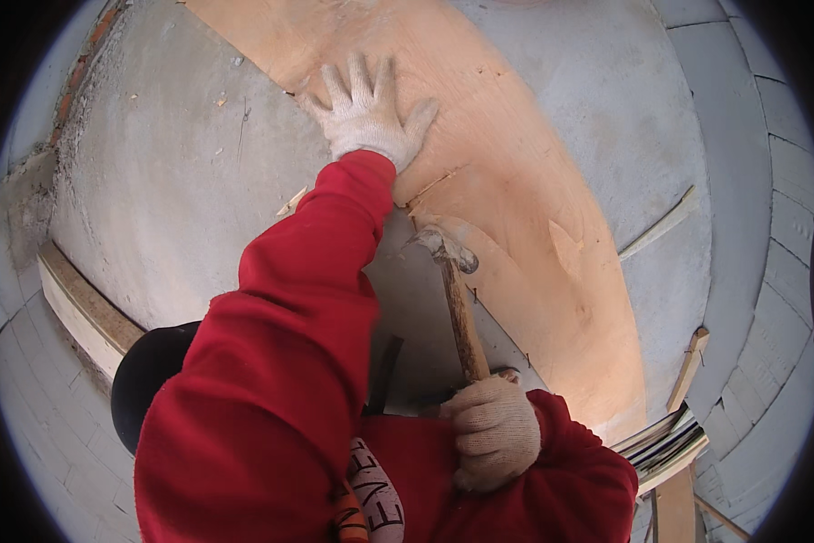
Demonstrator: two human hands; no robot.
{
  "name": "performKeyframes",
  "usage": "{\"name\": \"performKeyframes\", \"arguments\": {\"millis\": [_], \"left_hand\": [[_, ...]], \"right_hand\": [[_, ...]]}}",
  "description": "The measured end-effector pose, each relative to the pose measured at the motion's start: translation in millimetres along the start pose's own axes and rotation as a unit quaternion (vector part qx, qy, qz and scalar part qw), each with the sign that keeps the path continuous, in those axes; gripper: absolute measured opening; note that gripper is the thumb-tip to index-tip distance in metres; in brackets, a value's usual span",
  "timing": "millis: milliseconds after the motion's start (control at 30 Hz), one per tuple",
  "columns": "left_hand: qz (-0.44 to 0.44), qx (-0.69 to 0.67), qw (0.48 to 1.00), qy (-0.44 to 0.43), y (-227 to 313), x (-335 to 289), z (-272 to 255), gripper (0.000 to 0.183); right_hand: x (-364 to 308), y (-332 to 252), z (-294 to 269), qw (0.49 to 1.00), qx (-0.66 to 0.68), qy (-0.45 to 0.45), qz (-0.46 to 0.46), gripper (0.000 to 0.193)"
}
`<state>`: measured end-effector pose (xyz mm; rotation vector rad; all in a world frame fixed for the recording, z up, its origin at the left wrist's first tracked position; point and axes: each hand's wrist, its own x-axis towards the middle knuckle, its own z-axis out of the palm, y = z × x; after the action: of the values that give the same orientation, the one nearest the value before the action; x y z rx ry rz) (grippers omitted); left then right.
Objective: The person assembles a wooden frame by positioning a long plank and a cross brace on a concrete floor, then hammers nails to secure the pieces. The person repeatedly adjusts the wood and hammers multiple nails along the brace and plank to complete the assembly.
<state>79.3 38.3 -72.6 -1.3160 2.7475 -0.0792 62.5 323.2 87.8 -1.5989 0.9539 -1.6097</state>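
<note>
My left hand (367, 116), in a pale knit glove, lies flat with its fingers spread on a long tan wood sheet (552, 271), which looks like plywood. Around the wooden handle of a claw hammer (461, 317) my right hand (496, 436), gloved the same way, is closed. The hammer's worn metal head (443, 247) points away from me, over the sheet's near edge. Close to that head the sheet's surface is split and lifted (434, 190). A few small nails (475, 294) show along its near edge.
Grey concrete (172, 181) spreads around the sheet. A wood splinter strip (660, 223) and a short batten (689, 369) lie to the right, near stacked boards (665, 448). At the left is a timber piece (86, 303). Pale block walls (774, 299) curve along the sides.
</note>
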Motion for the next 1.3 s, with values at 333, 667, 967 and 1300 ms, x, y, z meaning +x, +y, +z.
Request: {"name": "performKeyframes", "arguments": {"millis": [333,667,967,1300], "left_hand": [[-0.012,-0.018,0.999,-0.038,3.2,10.3,-10.2,0.091],[0.440,0.133,0.831,-0.314,-77.4,42.1,-203.4,0.047],[0.480,-0.102,0.861,-0.131,-126.7,5.1,-80.4,0.030],[0.495,-0.342,0.785,-0.149,-68.0,-30.2,-35.6,0.027]], "right_hand": [[-1.4,-9.6,-7.3,1.000,0.004,0.020,0.016,0.013],[114.0,43.0,-33.6,0.855,0.111,0.403,0.307,0.021],[172.9,57.6,7.6,0.779,0.043,0.551,0.295,0.030],[95.3,50.3,67.9,0.862,-0.175,0.355,0.316,0.030]]}}
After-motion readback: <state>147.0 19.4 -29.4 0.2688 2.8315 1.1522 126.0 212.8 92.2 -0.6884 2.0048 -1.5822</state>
